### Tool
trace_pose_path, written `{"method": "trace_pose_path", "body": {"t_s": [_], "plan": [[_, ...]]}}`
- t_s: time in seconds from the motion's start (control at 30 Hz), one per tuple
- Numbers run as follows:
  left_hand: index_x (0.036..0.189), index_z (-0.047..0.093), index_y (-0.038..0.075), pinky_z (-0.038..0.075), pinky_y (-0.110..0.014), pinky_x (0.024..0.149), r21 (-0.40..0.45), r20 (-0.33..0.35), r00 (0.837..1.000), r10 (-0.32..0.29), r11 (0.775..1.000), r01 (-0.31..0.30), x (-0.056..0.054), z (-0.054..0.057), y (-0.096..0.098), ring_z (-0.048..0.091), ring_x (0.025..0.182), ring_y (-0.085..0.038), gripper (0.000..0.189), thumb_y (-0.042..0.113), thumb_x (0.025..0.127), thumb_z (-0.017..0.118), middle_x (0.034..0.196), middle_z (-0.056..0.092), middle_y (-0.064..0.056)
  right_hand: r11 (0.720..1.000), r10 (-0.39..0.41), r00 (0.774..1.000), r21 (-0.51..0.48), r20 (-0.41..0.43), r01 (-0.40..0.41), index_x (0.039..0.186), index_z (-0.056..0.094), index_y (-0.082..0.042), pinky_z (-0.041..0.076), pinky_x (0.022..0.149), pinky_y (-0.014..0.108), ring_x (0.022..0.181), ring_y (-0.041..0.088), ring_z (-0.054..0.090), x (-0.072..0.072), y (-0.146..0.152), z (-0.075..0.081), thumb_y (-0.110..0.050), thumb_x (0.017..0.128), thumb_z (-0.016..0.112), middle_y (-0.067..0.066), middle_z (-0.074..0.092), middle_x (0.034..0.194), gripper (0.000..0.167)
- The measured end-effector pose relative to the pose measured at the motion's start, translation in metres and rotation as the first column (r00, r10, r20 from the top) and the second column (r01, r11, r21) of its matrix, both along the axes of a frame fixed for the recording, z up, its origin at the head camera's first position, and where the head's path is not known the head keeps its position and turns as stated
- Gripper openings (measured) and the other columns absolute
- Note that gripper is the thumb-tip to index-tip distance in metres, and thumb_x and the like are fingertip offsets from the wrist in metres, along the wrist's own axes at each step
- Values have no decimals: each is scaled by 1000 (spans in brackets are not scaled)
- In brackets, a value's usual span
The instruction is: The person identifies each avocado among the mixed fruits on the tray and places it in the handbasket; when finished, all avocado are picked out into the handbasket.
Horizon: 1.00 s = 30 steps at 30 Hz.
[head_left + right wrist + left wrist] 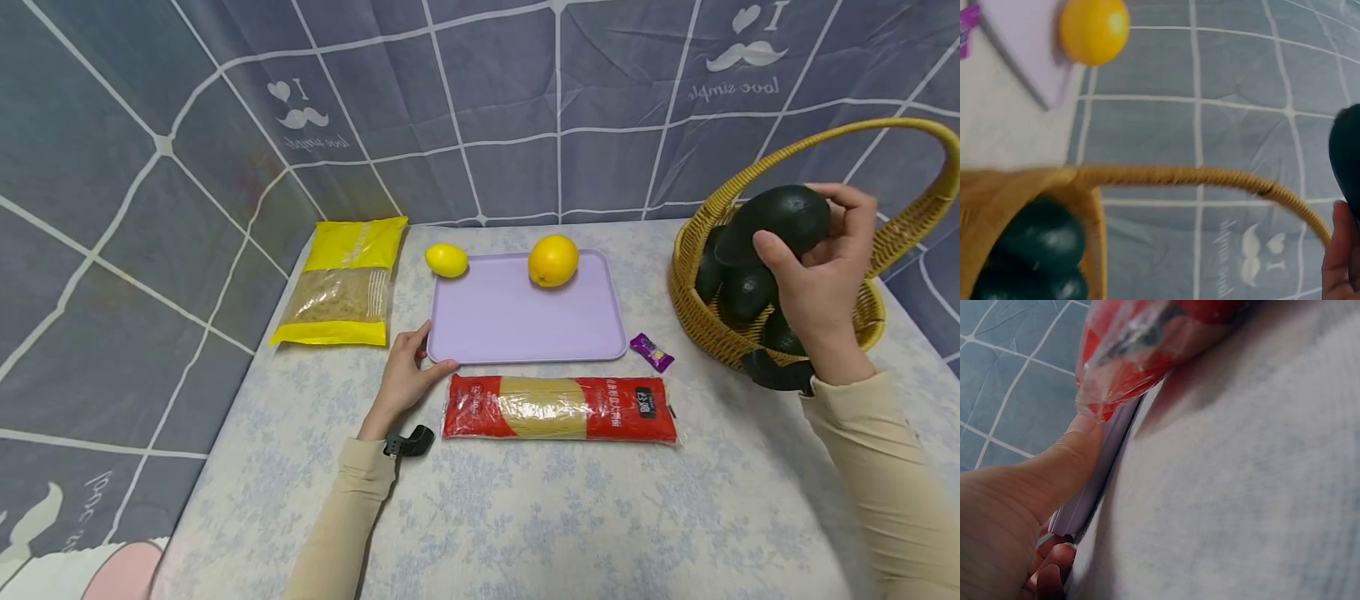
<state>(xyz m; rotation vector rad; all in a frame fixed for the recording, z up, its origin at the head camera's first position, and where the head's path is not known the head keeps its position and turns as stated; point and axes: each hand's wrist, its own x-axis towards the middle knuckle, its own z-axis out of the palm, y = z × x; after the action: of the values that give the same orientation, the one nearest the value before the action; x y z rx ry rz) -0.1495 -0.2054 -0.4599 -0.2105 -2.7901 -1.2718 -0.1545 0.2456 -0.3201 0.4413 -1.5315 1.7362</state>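
My right hand (825,258) grips a dark green avocado (783,218) above the wicker basket (686,304). At the right edge of the right wrist view, part of this avocado (1346,153) shows by the fingers. Inside the basket are several more avocados (746,293), partly hidden by the hand. My left hand (405,375) holds the near left corner of the lilac tray (517,321), thumb along its front edge and fingers at its left side. An orange (553,261) sits on the tray's far part. A lemon (447,260) is at its far left corner.
A red pack of noodles (555,408) lies in front of the tray. To the tray's left is a yellow bag (337,283). A small purple wrapped candy (652,352) lies between tray and basket. The basket's tall handle (840,132) arches up; a grey curtain (510,108) hangs behind.
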Motion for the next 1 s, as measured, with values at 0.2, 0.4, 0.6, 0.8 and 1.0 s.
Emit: {"method": "trace_pose_path", "body": {"t_s": [0.2, 0.4, 0.6, 0.8, 1.0], "plan": [[145, 35, -1, 34, -34, 73, -4, -8, 1000, 11, 1000, -11, 1, -1, -1, 40, 86, -24, 85, 30, 79, 79, 106, 43, -16, 941, -178, 973, 315, 145, 125, 125, 50, -2, 39, 70, 19, 82, 9, 53, 3, 20, -7, -4, 74, 75, 1, 54, 109, 56], [145, 35, 0, 34, -34, 73, -12, -15, 1000, 12, 1000, -12, 1, -1, -3, 40, 85, -23, 85, 31, 79, 78, 107, 43, -15, 869, -302, 893, 482, 335, 113, 128, 47, -15, 36, 71, 17, 79, 4, 49, 3, 33, -10, -6, 77, 75, -10, 49, 107, 59], [144, 36, -1, 34, -35, 73, -14, -29, 1000, 1, 1000, -1, 0, -1, -1, 40, 84, -24, 85, 31, 79, 79, 105, 43, -16, 767, -392, 772, 641, 500, -25, 128, 40, -24, 36, 63, 16, 76, 11, 45, 2, 45, -13, -26, 82, 75, -2, 46, 102, 58], [144, 36, -1, 34, -35, 72, -5, -34, 999, 3, 1000, -3, 0, -1, -1, 40, 84, -24, 85, 29, 78, 80, 103, 44, -16, 684, -427, 698, 711, 575, -167, 133, 32, -4, 37, 64, 24, 87, 21, 46, -3, 51, -13, -40, 84, 70, 16, 44, 114, 72], [144, 36, -1, 34, -35, 73, -16, -30, 1000, 2, 1000, -2, -1, -1, -1, 41, 85, -23, 86, 29, 77, 80, 104, 44, -16, 610, -439, 662, 743, 607, -276, 135, 27, 4, 35, 74, 54, 100, 41, 40, -9, 55, -15, -48, 86, 64, 27, 38, 119, 80]]}}
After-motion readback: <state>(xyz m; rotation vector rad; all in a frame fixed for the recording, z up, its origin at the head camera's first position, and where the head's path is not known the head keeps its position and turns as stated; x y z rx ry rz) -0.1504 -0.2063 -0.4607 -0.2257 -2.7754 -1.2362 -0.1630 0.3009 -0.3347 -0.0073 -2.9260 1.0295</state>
